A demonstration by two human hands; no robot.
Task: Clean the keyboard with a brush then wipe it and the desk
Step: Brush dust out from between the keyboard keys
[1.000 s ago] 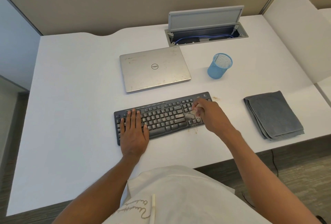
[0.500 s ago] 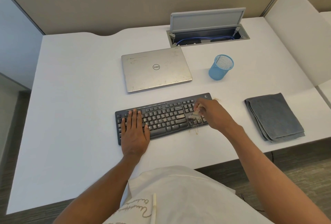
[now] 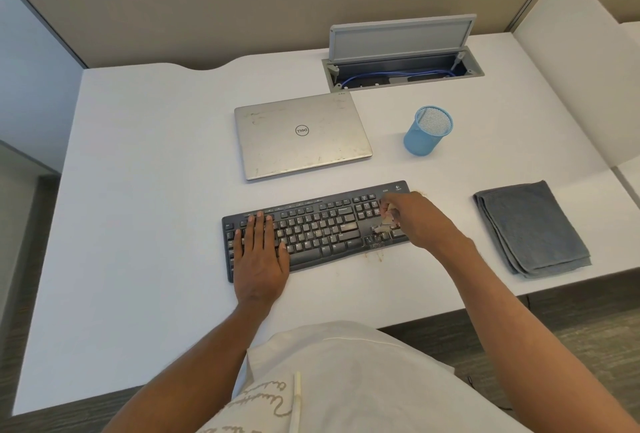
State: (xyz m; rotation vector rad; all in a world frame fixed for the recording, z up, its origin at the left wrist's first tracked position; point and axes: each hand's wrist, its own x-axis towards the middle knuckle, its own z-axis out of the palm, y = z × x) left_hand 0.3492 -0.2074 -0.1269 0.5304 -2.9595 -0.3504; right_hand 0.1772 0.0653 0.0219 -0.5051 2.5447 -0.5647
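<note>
Head view: the left hand has stayed flat on the left end of the keyboard, fingers straight and spread, pinning it down. To its right, the small brush has crept over the last second from the arrow keys toward the number pad, with its bristles on the keys. The right hand grips it, fingers curled round the short handle. Brownish crumbs lie on the worktop just beside the keyboard's near edge, below the brush. I judge the brushing to be on its last stretch of keys, and the wiping has not begun: the folded grey cloth lies well apart to the right, with neither hand on it.

The white worktop carries a closed, smudged silver laptop behind the keyboard. Further back is an open cable hatch with blue cables inside, and a blue mesh cup stands between the hatch and the cloth. Beige partitions close off the back, and a white divider stands at the right.
</note>
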